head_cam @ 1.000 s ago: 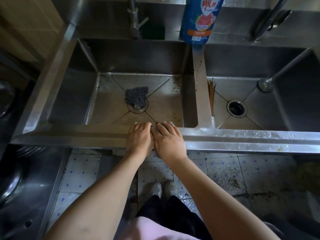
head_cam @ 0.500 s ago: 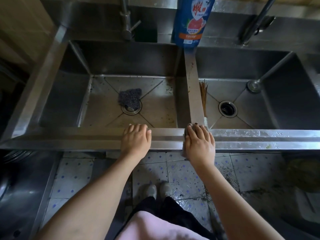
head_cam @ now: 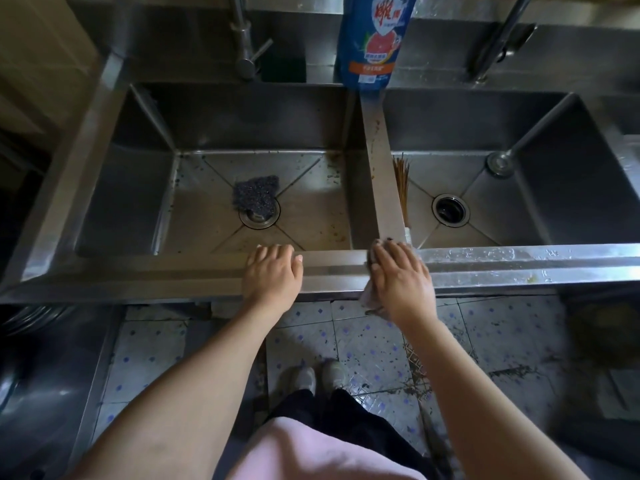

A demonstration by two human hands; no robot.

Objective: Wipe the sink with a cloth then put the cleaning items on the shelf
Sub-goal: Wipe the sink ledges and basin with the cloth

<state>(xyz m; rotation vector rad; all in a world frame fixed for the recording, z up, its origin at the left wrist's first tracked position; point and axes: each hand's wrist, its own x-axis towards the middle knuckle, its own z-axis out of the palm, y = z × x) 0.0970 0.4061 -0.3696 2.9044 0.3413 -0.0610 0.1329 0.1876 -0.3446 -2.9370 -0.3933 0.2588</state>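
Note:
A steel double sink (head_cam: 173,275) fills the view. My right hand (head_cam: 401,275) presses a pale cloth (head_cam: 367,293) flat on the front rim, where the divider between the basins meets it; most of the cloth is hidden under the hand. My left hand (head_cam: 272,271) rests flat on the front rim of the left basin, fingers together, holding nothing. A dark scouring pad (head_cam: 256,195) lies over the left basin's drain. A blue dish soap bottle (head_cam: 372,39) stands on the back ledge above the divider.
Wooden chopsticks (head_cam: 401,181) lie in the right basin beside the divider, near its drain (head_cam: 450,209). Two taps (head_cam: 244,36) rise from the back ledge. The rim to the right of my hand is wet. Tiled floor and my shoes (head_cam: 313,375) are below.
My right hand has slid the cloth rightward along the front rim, away from the left hand, to the divider. The left hand has stayed in place.

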